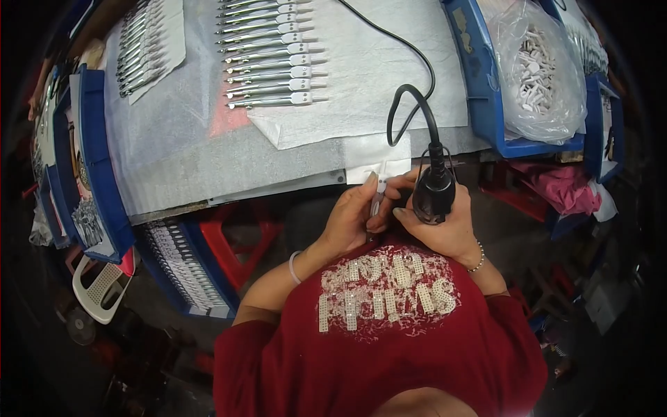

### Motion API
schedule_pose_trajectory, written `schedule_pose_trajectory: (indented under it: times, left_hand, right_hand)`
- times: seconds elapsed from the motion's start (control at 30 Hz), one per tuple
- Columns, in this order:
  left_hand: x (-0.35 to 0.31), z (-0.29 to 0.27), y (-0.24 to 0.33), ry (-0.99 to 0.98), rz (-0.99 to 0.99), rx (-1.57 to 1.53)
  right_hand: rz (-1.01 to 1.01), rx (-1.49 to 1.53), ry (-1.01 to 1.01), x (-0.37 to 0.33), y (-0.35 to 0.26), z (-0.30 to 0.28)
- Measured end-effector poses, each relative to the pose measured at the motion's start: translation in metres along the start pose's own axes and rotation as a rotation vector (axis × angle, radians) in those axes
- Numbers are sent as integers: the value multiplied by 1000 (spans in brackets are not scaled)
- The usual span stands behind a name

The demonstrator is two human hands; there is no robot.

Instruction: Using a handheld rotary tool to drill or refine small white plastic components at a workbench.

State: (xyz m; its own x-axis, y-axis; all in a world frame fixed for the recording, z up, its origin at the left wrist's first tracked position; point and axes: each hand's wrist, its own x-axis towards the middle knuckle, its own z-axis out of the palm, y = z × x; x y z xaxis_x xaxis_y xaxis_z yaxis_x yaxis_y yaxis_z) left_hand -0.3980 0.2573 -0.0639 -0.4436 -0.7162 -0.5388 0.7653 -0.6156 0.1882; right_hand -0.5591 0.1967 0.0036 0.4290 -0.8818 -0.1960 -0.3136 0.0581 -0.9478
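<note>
Left hand [353, 212] is pinching a slim white piece [381, 185]; right hand [450, 233] is gripping a corded black tool [435, 194] at its three o'clock. Careful work is likely requiring steady support.

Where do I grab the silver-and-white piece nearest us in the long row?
Probably by the white end of that piece, coming from the near side: it lies flat, that end looks wider than its thin tip, and its neighbours lie only on the far side.

2 hands [347, 215] [451, 229], 1 held piece [381, 185] and 1 corded tool [434, 200] show
</note>
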Motion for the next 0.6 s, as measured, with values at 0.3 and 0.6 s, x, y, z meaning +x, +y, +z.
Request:
schedule_pose_trajectory:
  times: [0.3,0.6]
  left_hand:
    - [1,-2,-7,22,93,-39]
    - [2,-4,-16,28,264,278]
  right_hand:
    - [100,-68,-51,3,-6,3]
    - [232,20,-27,4,-7,4]
